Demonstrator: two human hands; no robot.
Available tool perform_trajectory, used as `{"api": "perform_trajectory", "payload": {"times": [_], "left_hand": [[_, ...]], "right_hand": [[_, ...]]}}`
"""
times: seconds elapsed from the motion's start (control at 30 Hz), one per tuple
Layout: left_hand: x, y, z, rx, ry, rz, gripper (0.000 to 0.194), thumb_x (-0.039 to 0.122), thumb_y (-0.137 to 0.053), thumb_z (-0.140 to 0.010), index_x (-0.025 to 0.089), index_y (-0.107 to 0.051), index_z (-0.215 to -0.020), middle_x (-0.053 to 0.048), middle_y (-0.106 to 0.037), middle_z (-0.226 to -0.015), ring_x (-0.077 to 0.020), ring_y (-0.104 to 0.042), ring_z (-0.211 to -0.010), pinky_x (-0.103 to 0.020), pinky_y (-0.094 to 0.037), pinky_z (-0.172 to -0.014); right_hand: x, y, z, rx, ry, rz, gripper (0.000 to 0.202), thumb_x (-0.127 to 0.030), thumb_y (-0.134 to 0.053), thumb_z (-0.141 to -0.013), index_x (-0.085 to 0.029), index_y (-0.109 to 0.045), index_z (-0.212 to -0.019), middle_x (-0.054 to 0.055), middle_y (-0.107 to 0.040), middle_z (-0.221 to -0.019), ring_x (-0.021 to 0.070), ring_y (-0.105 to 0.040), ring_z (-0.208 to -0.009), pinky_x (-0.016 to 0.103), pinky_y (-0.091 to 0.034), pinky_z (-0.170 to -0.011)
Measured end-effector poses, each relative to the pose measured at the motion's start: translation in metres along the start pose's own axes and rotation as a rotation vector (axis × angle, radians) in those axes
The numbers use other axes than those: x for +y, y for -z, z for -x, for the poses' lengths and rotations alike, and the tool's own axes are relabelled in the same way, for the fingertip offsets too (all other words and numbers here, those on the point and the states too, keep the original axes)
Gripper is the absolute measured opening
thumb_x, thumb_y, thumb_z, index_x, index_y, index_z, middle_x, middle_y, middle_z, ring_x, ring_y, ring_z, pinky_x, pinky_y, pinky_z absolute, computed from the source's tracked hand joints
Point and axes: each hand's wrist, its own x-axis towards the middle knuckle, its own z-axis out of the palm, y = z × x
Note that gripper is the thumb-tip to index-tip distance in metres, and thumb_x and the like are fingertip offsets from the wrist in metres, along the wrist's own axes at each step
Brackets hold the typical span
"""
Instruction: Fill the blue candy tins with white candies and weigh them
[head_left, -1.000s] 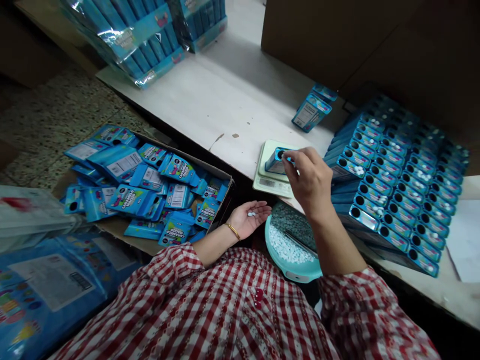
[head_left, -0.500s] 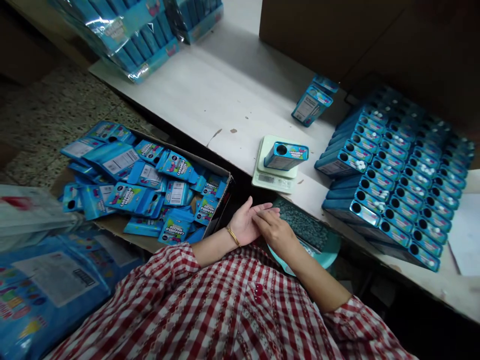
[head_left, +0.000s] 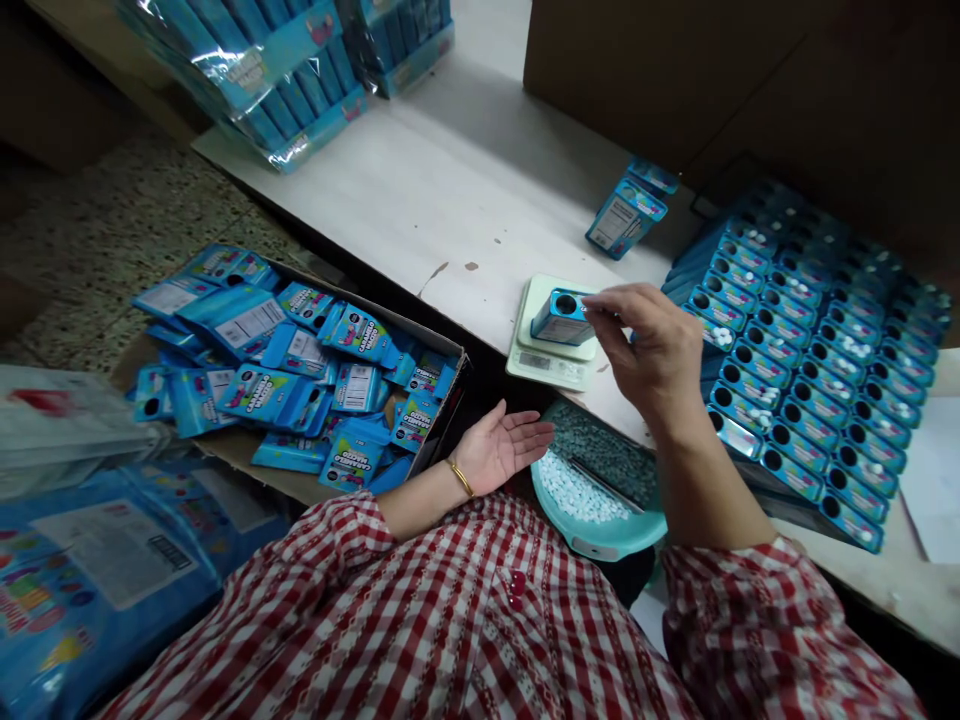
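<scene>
A blue box (head_left: pixel 561 318) with a round hole in its top stands on a pale green scale (head_left: pixel 551 366) at the table's front edge. My right hand (head_left: pixel 651 345) is over the box's right end, thumb and fingertips pinched at its top; what they hold, if anything, is too small to tell. Palm up, my left hand (head_left: pixel 504 447) rests in front of my body with its fingers spread and no item visible on it. Beside it, a turquoise bowl (head_left: pixel 611 540) contains small white pieces (head_left: pixel 574 487) and a dark rod-like tool.
Rows of blue boxes (head_left: pixel 799 385), some with white pieces on top, fill the table's right side. Two boxes (head_left: pixel 624 215) stand behind the scale. A carton (head_left: pixel 450 385) of blue packets is at left. Wrapped packs (head_left: pixel 300 90) sit at the back left.
My right hand has left my left palm and moved up and right to the box on the scale. My left hand stays palm up. More of the bowl and its white pieces now shows.
</scene>
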Motion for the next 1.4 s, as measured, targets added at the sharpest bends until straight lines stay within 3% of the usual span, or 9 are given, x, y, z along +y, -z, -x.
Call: {"api": "perform_trajectory", "payload": {"times": [0.27,0.37,0.53,0.6,0.7,0.87,1.03,1.17,1.4], "left_hand": [[0.007,0.003,0.003,0.048,-0.028,-0.016,0.044,0.042,-0.036,-0.091,0.007,-0.062,-0.098,-0.018,-0.067,-0.100,-0.0234,-0.065,-0.095,-0.037,-0.045,-0.091],[0.009,0.007,0.002,0.060,-0.033,-0.024,0.044,0.042,-0.036,-0.091,0.007,-0.062,-0.098,-0.018,-0.068,-0.099,-0.0228,-0.065,-0.093,-0.037,-0.046,-0.089],[0.009,0.015,-0.002,0.128,-0.055,-0.046,0.040,0.039,-0.037,-0.091,0.008,-0.062,-0.096,-0.016,-0.068,-0.094,-0.0204,-0.066,-0.088,-0.035,-0.047,-0.085],[0.008,0.016,-0.003,0.138,-0.052,-0.061,0.039,0.039,-0.038,-0.091,0.008,-0.062,-0.095,-0.016,-0.068,-0.094,-0.0202,-0.066,-0.087,-0.034,-0.047,-0.085],[0.003,0.015,-0.006,0.138,-0.043,-0.080,0.037,0.037,-0.039,-0.091,0.009,-0.062,-0.093,-0.015,-0.068,-0.093,-0.0201,-0.066,-0.086,-0.034,-0.046,-0.084],[-0.008,0.013,-0.012,0.133,-0.003,-0.111,0.034,0.035,-0.040,-0.091,0.009,-0.062,-0.092,-0.013,-0.068,-0.090,-0.0192,-0.065,-0.084,-0.033,-0.045,-0.083],[-0.031,0.012,-0.031,0.150,0.096,-0.190,0.032,0.034,-0.042,-0.090,0.010,-0.063,-0.088,-0.012,-0.067,-0.089,-0.0180,-0.063,-0.081,-0.032,-0.042,-0.082],[-0.062,0.004,-0.057,0.211,0.189,-0.255,0.030,0.036,-0.045,-0.088,0.011,-0.062,-0.087,-0.007,-0.065,-0.084,-0.0139,-0.058,-0.071,-0.030,-0.041,-0.077],[-0.091,-0.011,-0.082,0.156,0.330,-0.097,0.031,0.030,-0.047,-0.086,0.013,-0.052,-0.062,0.001,-0.050,-0.054,-0.0077,-0.048,-0.050,-0.020,-0.038,-0.058]], "right_hand": [[0.001,0.003,0.018,0.050,-0.027,0.108,0.017,-0.021,-0.048,-0.087,-0.021,-0.064,-0.095,0.006,-0.066,-0.093,0.0177,-0.061,-0.088,0.031,-0.048,-0.078],[-0.004,0.005,0.078,-0.100,-0.125,0.036,0.017,-0.023,-0.051,-0.085,-0.021,-0.065,-0.095,0.005,-0.068,-0.084,0.0162,-0.063,-0.077,0.028,-0.048,-0.071],[0.013,-0.047,0.225,-0.973,-0.671,0.071,0.025,-0.026,-0.047,-0.085,-0.017,-0.065,-0.101,0.009,-0.069,-0.090,0.0207,-0.065,-0.082,0.029,-0.046,-0.073],[0.021,-0.073,0.271,-1.029,-0.836,0.196,0.042,-0.026,-0.053,-0.081,-0.015,-0.054,-0.122,0.016,-0.058,-0.120,0.0244,-0.061,-0.097,0.033,-0.045,-0.082],[0.029,-0.098,0.307,-0.892,-0.865,0.155,0.046,-0.022,-0.055,-0.078,-0.011,-0.053,-0.123,0.021,-0.049,-0.128,0.0273,-0.054,-0.111,0.036,-0.041,-0.091],[0.048,-0.100,0.310,-0.719,-0.845,-0.080,0.022,-0.014,-0.047,-0.079,-0.012,-0.067,-0.089,0.013,-0.064,-0.099,0.0220,-0.060,-0.096,0.030,-0.044,-0.089],[0.057,-0.064,0.293,-0.558,-0.907,-0.109,0.029,-0.027,-0.042,-0.086,-0.010,-0.064,-0.094,0.013,-0.064,-0.092,0.0190,-0.063,-0.073,0.030,-0.052,-0.066],[0.028,-0.031,0.253,-0.320,-0.649,-0.157,0.024,-0.032,-0.048,-0.086,-0.015,-0.065,-0.089,0.009,-0.063,-0.091,0.0184,-0.062,-0.080,0.031,-0.053,-0.071],[-0.010,-0.021,0.210,-0.420,-0.244,0.085,0.027,-0.017,-0.041,-0.088,-0.018,-0.067,-0.098,0.011,-0.065,-0.101,0.0222,-0.061,-0.091,0.039,-0.053,-0.079]]}}
